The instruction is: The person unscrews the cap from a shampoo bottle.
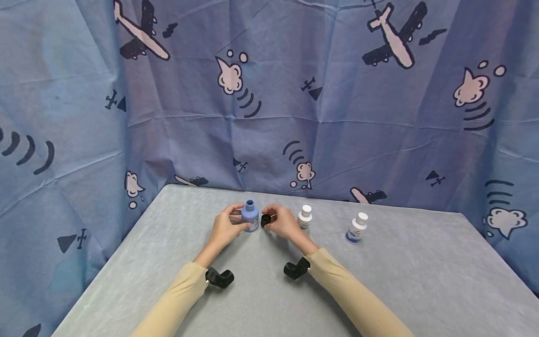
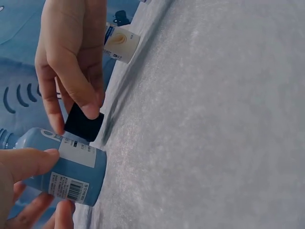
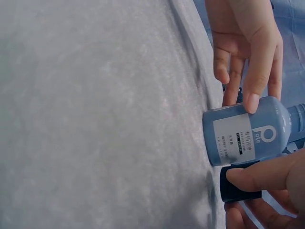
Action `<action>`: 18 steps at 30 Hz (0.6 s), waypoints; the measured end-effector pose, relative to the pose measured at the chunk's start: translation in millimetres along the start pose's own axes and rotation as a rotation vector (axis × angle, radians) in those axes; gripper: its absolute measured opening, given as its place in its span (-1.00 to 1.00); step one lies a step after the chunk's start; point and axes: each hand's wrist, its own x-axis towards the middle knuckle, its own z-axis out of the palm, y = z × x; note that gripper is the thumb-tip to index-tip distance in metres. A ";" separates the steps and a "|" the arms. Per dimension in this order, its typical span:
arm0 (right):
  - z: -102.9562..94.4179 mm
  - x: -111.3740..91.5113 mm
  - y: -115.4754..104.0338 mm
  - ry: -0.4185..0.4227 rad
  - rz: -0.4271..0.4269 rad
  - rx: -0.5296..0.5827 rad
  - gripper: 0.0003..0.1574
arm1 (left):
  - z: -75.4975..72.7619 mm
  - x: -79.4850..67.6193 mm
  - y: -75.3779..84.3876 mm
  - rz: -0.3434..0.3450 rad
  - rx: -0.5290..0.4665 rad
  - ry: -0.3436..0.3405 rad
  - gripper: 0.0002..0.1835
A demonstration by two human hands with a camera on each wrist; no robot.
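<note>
Two hands work at the far middle of a table [image 1: 252, 299]. The blue bottle [image 1: 250, 218] stands upright on the cloth, its neck uncapped and its mouth uppermost; the left hand [image 1: 227, 228] pinches it, thumb on one side and fingers on the other. The right hand [image 1: 283, 222] pinches the black cap [image 1: 265, 220] between thumb and fingers, just beside the bottle's lower part; whether cap and bottle touch cannot be told. To the right stand two white bottles with white caps. The nearer white bottle [image 1: 305, 217] is just beyond the right wrist, which lies between it and the blue bottle; in the left wrist view the right hand partly covers it. The farther white bottle [image 1: 356, 228], with a blue band low on its label, stands well apart to the right. Each forearm wears a beige sleeve and a black wrist camera, the left [image 1: 220, 278] and right [image 1: 296, 268] both above the near part of the table. The surface is covered in pale grey cloth, creased near the bottle. Behind and at both sides hangs a blue curtain [image 1: 269, 131], wrinkled, printed with aeroplanes, cloud puffs and dark curved strokes.
</note>
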 end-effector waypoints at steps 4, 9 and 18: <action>1.2 0.3 2.2 -0.020 0.006 -0.008 -0.54 | -2.4 -2.1 -0.6 -0.027 -0.008 0.002 -0.45; 1.7 0.1 4.7 -0.034 0.028 -0.022 -0.56 | -3.3 -4.3 -3.4 -0.019 -0.008 0.009 -0.48; -0.1 -2.6 0.5 -0.009 0.058 0.001 -0.54 | -5.6 -11.2 0.2 -0.085 0.020 0.067 -0.66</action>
